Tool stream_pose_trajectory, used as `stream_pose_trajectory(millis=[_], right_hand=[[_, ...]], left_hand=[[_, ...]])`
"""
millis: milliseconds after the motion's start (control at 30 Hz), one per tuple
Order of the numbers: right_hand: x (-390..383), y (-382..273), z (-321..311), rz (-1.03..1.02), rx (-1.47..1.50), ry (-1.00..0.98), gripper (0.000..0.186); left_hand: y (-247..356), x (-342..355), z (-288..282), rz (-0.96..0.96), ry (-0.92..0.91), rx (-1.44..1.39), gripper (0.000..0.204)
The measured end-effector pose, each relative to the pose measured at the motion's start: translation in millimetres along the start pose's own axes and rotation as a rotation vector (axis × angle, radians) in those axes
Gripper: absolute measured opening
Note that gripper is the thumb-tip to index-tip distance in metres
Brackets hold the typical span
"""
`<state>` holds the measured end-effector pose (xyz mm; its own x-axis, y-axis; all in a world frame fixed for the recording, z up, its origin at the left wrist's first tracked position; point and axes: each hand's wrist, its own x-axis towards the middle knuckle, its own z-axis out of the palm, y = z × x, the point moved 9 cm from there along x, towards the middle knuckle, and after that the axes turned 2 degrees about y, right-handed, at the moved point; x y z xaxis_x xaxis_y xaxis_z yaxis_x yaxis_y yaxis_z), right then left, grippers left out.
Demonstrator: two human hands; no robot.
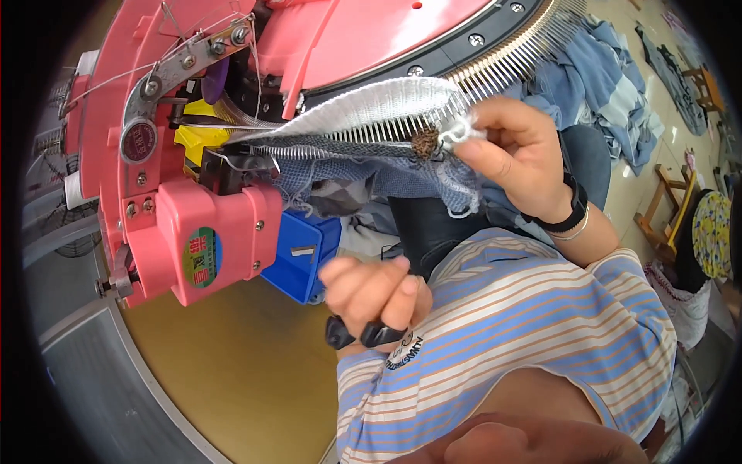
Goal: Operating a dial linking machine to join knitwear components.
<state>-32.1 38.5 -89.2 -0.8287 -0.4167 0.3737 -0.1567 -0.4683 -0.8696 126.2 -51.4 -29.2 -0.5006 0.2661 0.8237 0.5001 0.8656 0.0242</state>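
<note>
On the pink linking machine (371,31), a white ribbed knit strip (371,104) and dark grey knit edge (332,150) lie along the ring of metal needles (510,66). Blue-grey knit fabric (394,179) hangs below. My right hand (516,158) pinches white yarn (456,133) at the strip's right end, beside a small brown speckled lump (425,143). My left hand (377,298) is curled below the needles, near my striped shirt, with black pieces (382,334) at its fingers that I cannot make out.
The pink motor housing (216,209) is at left, above a blue plastic bin (286,274). Piled blue garments (587,85) lie at upper right, with a wooden stool (657,220) and white sack (676,309) on the right. A grey metal-edged surface (93,387) is at lower left.
</note>
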Motion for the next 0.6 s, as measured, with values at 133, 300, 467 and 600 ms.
stream_pose_trajectory(millis=[133, 300, 467, 600], right_hand=[[3, 15, 7, 0.375, 0.151, -0.054, 0.019], [8, 8, 4, 0.257, 0.011, -0.104, 0.021], [4, 16, 7, 0.270, 0.076, -0.061, 0.018], [-1, 18, -8, 0.098, 0.185, -0.014, 0.022]], left_hand=[[-42, 89, 22, -0.176, 0.096, -0.009, 0.017], [-43, 126, 65, -0.249, -0.544, -0.020, 0.014], [-68, 108, 70, -0.485, -0.590, -0.384, 0.007], [-75, 100, 71, -0.622, -0.372, -0.607, 0.009]])
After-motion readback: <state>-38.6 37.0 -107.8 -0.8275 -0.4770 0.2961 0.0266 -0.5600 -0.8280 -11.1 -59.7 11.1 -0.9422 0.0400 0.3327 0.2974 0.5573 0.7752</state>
